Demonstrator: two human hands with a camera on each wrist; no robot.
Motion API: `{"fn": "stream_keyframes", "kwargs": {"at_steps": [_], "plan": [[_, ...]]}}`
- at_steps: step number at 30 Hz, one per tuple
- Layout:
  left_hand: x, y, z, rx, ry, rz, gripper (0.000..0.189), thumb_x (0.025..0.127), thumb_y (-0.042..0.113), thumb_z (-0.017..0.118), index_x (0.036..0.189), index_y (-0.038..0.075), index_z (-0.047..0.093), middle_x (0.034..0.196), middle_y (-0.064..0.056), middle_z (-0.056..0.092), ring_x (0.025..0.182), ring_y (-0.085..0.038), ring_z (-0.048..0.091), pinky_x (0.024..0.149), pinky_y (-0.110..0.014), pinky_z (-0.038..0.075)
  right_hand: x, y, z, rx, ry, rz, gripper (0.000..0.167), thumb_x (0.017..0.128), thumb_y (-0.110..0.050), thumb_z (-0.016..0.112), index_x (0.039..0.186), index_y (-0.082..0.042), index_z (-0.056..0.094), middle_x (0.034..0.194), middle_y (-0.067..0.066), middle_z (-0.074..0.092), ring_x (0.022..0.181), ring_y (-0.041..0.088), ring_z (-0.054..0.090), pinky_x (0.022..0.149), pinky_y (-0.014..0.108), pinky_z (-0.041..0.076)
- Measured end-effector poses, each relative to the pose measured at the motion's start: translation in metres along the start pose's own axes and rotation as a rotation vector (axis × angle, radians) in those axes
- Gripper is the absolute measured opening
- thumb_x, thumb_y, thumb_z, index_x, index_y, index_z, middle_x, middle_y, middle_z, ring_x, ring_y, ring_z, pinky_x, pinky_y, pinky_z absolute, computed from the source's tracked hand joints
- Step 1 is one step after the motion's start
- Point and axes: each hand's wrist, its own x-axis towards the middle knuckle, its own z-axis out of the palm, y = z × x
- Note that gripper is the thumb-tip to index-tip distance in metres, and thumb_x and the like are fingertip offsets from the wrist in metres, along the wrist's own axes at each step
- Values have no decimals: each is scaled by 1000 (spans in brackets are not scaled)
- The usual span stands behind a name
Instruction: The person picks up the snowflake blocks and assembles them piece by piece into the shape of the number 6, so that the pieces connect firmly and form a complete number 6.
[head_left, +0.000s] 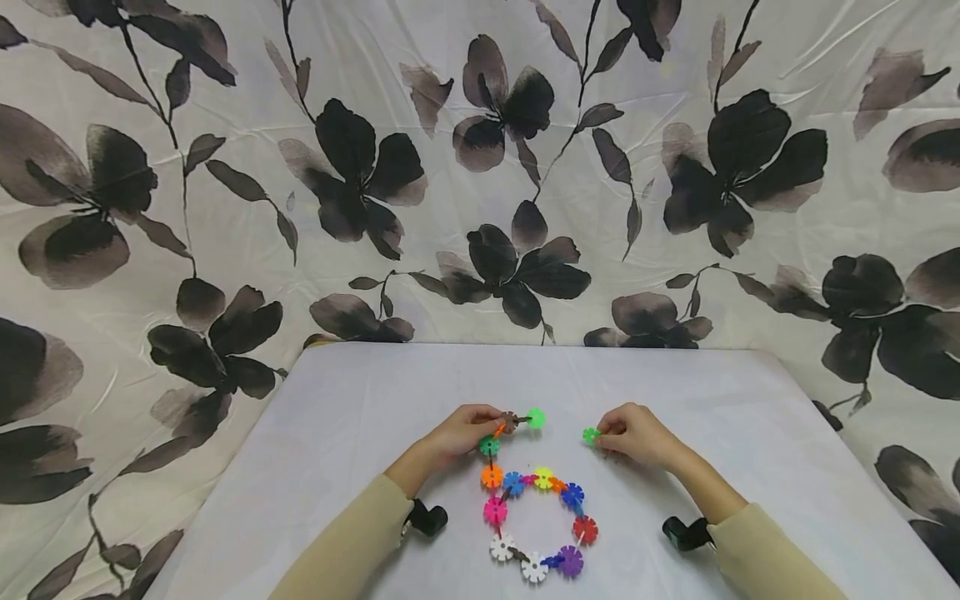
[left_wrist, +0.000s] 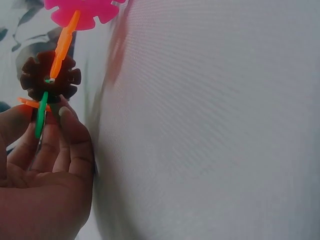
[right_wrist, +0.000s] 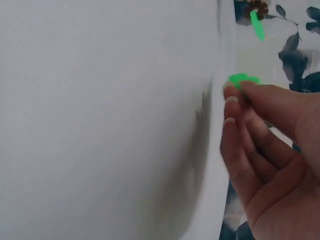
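Note:
Notched plastic discs in many colours, slotted together, form a chain on the white table, a ring with a tail reaching away at its left. My left hand pinches that tail near a brown disc; a bright green disc sticks out at its end. In the left wrist view, thumb and fingers grip an orange disc beside the brown one. To the right, apart from the chain, my right hand pinches a single green disc between thumb and index finger.
The white table ends at a back edge below a hanging floral cloth. Black wrist devices are worn under both forearms. The ring part of the chain lies between the two arms.

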Motion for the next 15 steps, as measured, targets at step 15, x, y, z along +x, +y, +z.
{"fn": "stream_keyframes", "kwargs": {"at_steps": [15], "plan": [[25,6,12,-24,-42,-1,26,105,19,59,122,1,69,114,-11,75,95,-14,62,74,-24,45,37,-14,5,-20,105,-68,6,91,-3,76,95,0,79,79,4,73,64,14,61,58,24,54]]}}
